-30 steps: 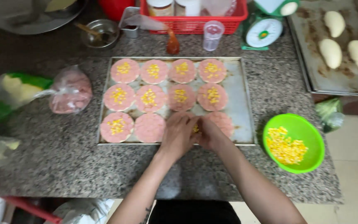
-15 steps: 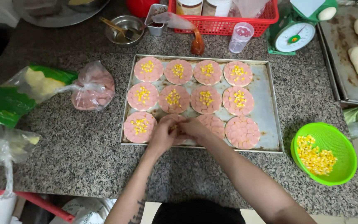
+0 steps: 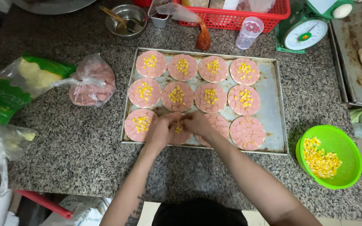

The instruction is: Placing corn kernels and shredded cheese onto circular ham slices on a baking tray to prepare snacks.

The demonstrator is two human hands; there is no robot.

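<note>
- Where the two hands meet, a round base covered in pink sausage slices (image 3: 180, 133) lies second from the left in the front row of the metal baking tray (image 3: 273, 100), with yellow corn kernels (image 3: 178, 127) on its middle.
- The left hand (image 3: 159, 130) and the right hand (image 3: 197, 124) hover together over it, fingers pinched on the corn kernels.
- Nine other rounds on the tray carry corn; two at the front right are bare.
- The tray sits on the speckled counter (image 3: 72, 142).
- A green bowl of corn (image 3: 331, 155) stands to the right, and a clear bag of sausage slices (image 3: 92, 85) lies to the left.
</note>
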